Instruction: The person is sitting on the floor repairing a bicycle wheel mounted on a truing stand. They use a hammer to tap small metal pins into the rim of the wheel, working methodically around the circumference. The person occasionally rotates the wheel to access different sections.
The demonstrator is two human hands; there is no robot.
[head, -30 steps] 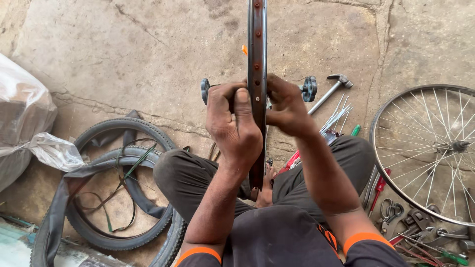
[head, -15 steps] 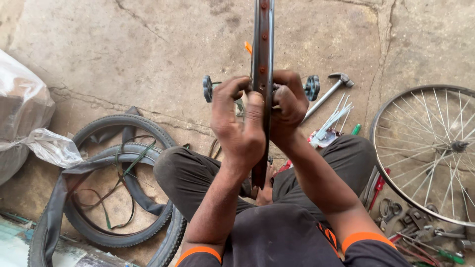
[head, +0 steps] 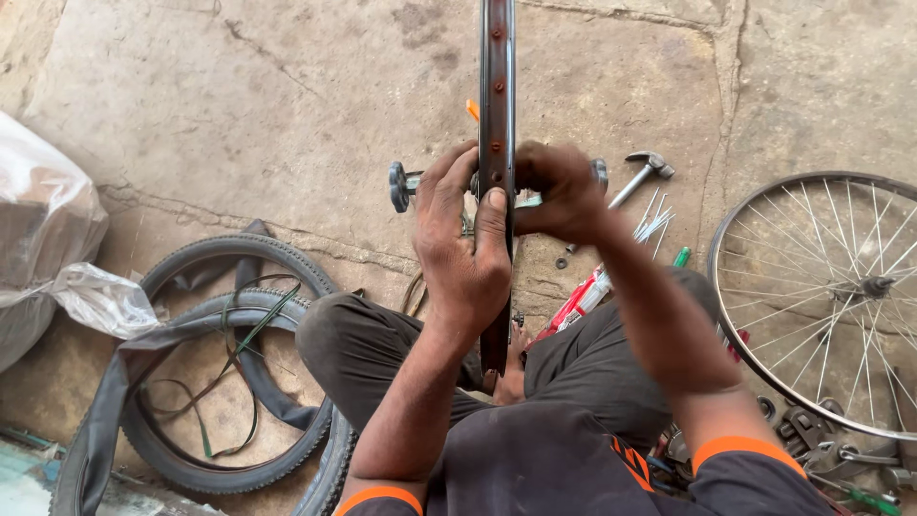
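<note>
A dark, rusty bicycle wheel rim [head: 497, 67] stands edge-on in front of me, running from the top of the view down between my knees. My left hand [head: 464, 239] grips its left side, thumb pressed on the rim's inner face. My right hand [head: 564, 191] is closed on the rim's right side at the same height, fingers curled around it. A hub axle with black end knobs [head: 398, 185] pokes out behind my hands. Whether anything small sits under my right fingers is hidden.
Black tyres and a loose inner tube [head: 224, 363] lie at lower left beside a clear plastic bag [head: 48, 239]. A spoked wheel [head: 831, 287] lies at right. A hammer [head: 645, 172], loose spokes [head: 652, 222] and small tools are scattered on the concrete floor [head: 239, 115].
Both hands have slid up the rim and drawn together; my right hand went from resting over the rim's edge to clamping its right side beside my left.
</note>
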